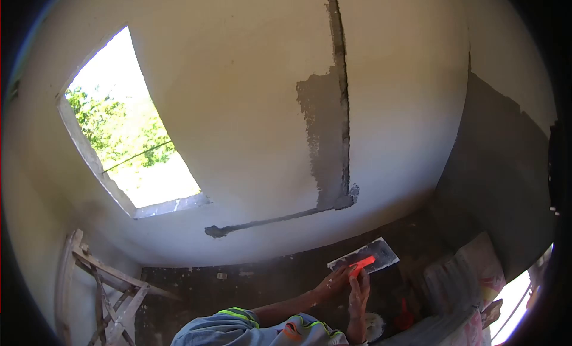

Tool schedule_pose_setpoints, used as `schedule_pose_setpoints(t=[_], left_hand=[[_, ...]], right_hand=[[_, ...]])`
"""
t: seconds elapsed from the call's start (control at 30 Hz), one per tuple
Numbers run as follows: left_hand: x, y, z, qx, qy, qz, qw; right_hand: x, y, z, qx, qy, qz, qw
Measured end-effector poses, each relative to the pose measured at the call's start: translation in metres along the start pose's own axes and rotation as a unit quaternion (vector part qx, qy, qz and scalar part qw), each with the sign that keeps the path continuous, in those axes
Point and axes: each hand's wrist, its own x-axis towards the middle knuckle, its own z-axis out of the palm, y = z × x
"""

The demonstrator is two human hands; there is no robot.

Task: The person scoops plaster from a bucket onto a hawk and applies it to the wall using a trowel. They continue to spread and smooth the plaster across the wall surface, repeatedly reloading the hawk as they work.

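View: I look through a wide fisheye lens worn on the head, facing a pale plastered wall (238, 107) in a bare room.
Trowel: a flat rectangular plastering trowel (381, 253), grey with wet material, sits low on the wall near the dark unplastered strip along the floor; it has a bright orange handle (362, 265).
Long axis: the blade runs from lower left to upper right, tilted slightly upward to the right.
Left hand (335, 281): fingers partly spread, touching the blade's lower left end just beside the handle; I cannot tell whether it grips or only steadies.
Right hand (359, 291): fingers pressed together and wrapped around the orange handle, reaching up from directly below.
Direction: the trowel lies above and slightly right of both hands; the right hand is the nearer one, already on the handle.
Wall: a grey patch (325, 137) of unfinished render stands above the trowel, with thin grey lines running up and leftward.
Surroundings: a window opening (134, 137) shows green trees at left; a wooden trestle (101, 286) leans lower left; sacks (471, 274) lie at right.
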Motion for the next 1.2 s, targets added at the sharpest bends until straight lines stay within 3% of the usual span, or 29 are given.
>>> schedule_pose_setpoints(t=[0.07,0.1,0.13,0.23,0.3,0.33,0.4,0.43,0.53,0.73,0.87,1.0,1.07,1.13,1.17,1.2], left_hand=[[0.007,-0.024,-0.005,-0.042,0.07,-0.026,0.996],[0.011,-0.031,-0.013,-0.007,0.134,0.003,0.991],[0.01,-0.033,-0.017,0.02,0.194,0.021,0.981],[0.002,-0.037,-0.042,-0.055,0.255,-0.08,0.962],[-0.005,-0.043,-0.055,-0.082,0.307,-0.165,0.934],[-0.007,-0.036,-0.065,-0.172,0.307,-0.28,0.893],[-0.015,-0.051,-0.065,-0.344,0.353,-0.303,0.816],[-0.021,-0.056,-0.062,-0.422,0.374,-0.308,0.766],[-0.031,-0.045,-0.072,-0.467,0.369,-0.383,0.706],[-0.039,-0.057,-0.045,-0.588,0.327,-0.379,0.635],[-0.021,-0.042,-0.031,-0.61,0.274,-0.406,0.623],[-0.041,-0.052,-0.014,-0.636,0.233,-0.295,0.674],[-0.048,-0.079,-0.011,-0.692,0.208,-0.31,0.617],[-0.056,-0.088,-0.026,-0.626,0.197,-0.29,0.697],[-0.058,-0.1,-0.027,-0.805,0.224,-0.266,0.481],[-0.043,-0.054,-0.052,-0.787,0.213,-0.273,0.51]], right_hand=[[0.003,-0.024,-0.001,0.029,-0.087,0.01,0.996],[0.001,-0.033,-0.005,0.039,-0.129,0.022,0.991],[-0.002,-0.023,-0.016,0.058,-0.132,0.089,0.986],[-0.024,-0.024,-0.043,0.042,-0.078,0.126,0.988],[-0.05,0.027,-0.096,0.008,-0.036,0.202,0.979],[-0.062,0.06,-0.125,-0.006,-0.015,0.237,0.971],[-0.14,0.187,-0.25,-0.115,0.004,0.32,0.94],[-0.169,0.195,-0.275,-0.132,0.025,0.368,0.92],[-0.237,0.183,-0.31,-0.124,0.079,0.471,0.87],[-0.287,0.164,-0.317,-0.105,0.133,0.525,0.834],[-0.299,0.164,-0.31,-0.079,0.153,0.514,0.84],[-0.318,0.16,-0.295,-0.043,0.185,0.459,0.868],[-0.32,0.162,-0.282,-0.044,0.209,0.424,0.88],[-0.311,0.159,-0.274,-0.06,0.233,0.423,0.874],[-0.301,0.16,-0.273,-0.067,0.231,0.426,0.872],[-0.302,0.17,-0.276,-0.029,0.263,0.408,0.874]])
